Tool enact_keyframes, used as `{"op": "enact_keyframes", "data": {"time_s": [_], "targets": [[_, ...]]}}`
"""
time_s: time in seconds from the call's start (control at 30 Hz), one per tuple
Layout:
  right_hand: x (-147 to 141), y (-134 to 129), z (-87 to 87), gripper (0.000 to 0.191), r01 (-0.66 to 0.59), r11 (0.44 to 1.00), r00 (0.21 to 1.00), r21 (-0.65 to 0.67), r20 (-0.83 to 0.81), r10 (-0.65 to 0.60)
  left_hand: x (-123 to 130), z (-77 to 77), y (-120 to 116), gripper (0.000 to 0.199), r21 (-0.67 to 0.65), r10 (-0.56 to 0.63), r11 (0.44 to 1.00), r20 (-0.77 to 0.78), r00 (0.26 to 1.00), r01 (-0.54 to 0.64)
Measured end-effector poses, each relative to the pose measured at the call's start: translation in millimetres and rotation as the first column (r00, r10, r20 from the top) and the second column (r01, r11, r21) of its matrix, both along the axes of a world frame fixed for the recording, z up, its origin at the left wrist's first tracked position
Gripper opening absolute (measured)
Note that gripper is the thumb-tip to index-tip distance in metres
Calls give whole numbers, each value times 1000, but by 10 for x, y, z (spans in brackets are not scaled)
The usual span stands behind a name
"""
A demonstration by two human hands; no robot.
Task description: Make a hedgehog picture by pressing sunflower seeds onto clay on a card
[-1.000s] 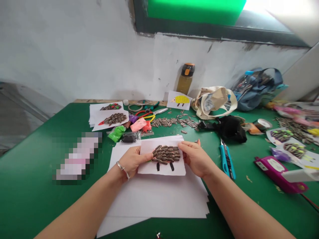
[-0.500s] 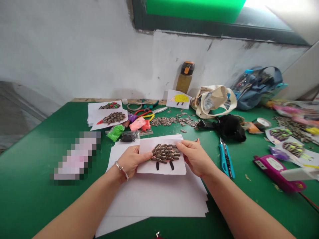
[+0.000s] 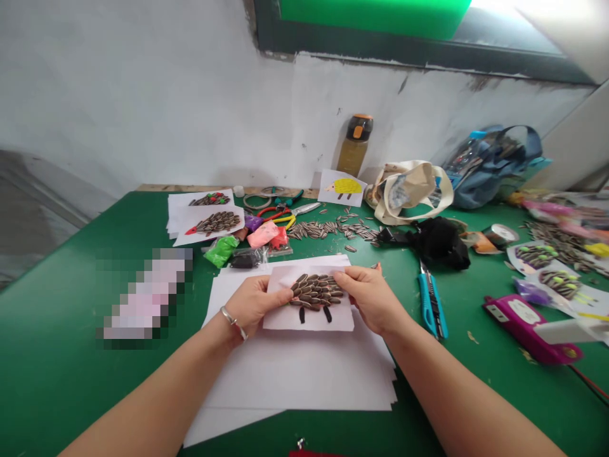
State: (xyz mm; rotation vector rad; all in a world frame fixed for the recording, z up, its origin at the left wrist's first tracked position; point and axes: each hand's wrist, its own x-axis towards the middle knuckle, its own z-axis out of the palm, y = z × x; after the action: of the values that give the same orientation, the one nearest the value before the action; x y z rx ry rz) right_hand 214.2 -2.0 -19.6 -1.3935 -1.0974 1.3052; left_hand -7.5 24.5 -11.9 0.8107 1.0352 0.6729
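A small white card bears a cluster of striped sunflower seeds with two short black legs below it. My left hand grips the card's left side, the thumb on top touching the seeds. At the right side my right hand pinches the card, its thumb and finger by the seeds' upper right edge. The card is raised over a stack of white paper. Fingers under the card are hidden.
Behind the stack lie clay packets, scissors, loose seeds and seed-covered cards. A blue cutter and magenta glue gun lie right. A bottle stands by the wall.
The card has tilted slightly between my hands, and its left edge has shifted a little to the right. Both hands keep their hold.
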Motion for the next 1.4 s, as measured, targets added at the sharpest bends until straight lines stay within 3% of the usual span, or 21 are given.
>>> {"op": "enact_keyframes", "data": {"time_s": [0.13,0.3,0.43,0.57,1.1,1.4], "targets": [[-10,0,26,34,-12,1000,999,-26,-34,11,4,-16,16,37,-13,8,1000,16,1000,-7],[-3,-10,85,39,-57,978,925,-202,-379,-25,-19,-53,41,44,-59,-8,998,37,999,10],[8,-16,115,36,-86,973,883,-216,-468,-26,-43,-35,54,38,-86,4,996,-11,1000,-5],[18,-19,105,30,-138,970,879,-199,-476,28,-43,-14,52,37,-96,26,995,4,1000,-26],[9,-30,132,31,-151,970,886,-189,-461,48,-41,22,63,38,-91,28,996,90,996,-20],[-21,-13,72,31,-131,974,958,-187,-276,76,-76,13,67,36,-87,31,996,53,998,-26]]}}
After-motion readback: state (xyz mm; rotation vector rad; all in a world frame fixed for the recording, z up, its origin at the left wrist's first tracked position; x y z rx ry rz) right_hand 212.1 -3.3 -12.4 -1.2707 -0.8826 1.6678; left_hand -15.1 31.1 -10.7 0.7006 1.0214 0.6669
